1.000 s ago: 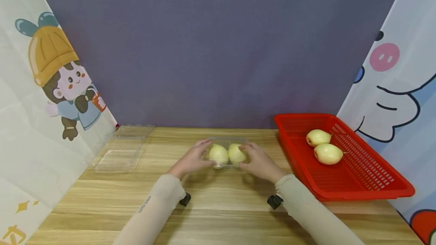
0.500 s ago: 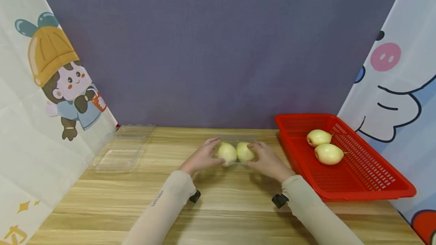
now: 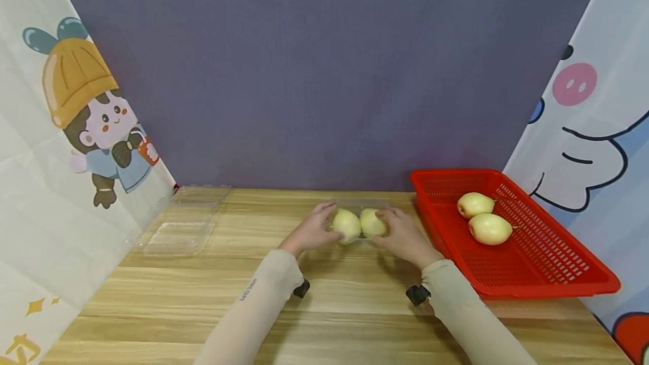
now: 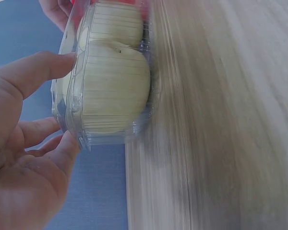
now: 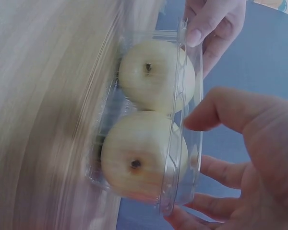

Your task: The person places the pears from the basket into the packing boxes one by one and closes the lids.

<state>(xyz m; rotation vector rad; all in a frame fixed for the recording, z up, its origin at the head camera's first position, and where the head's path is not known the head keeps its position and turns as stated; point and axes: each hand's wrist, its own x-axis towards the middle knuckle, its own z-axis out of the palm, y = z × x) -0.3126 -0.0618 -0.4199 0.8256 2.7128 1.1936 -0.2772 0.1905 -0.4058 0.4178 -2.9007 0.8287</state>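
Note:
A clear plastic clamshell box with two pale yellow pears inside is held between both hands, close over the wooden tabletop. At its left end, my left hand grips the box's rim, thumb on the near side and fingers reaching round the far side. My right hand holds the right end the same way, its thumb and fingertips at the rim in the right wrist view. The pears sit side by side, seen through the ribbed wall in the left wrist view, where the lid lies over them.
A red plastic basket with two more pears stands at the right. Clear plastic packaging lies at the table's left back. A grey-blue backdrop rises behind the wooden table, with printed cloths on both sides.
Both hands have moved the box with the two pears to the right and slightly back, toward the red basket. The basket and the packaging at the left stay where they were.

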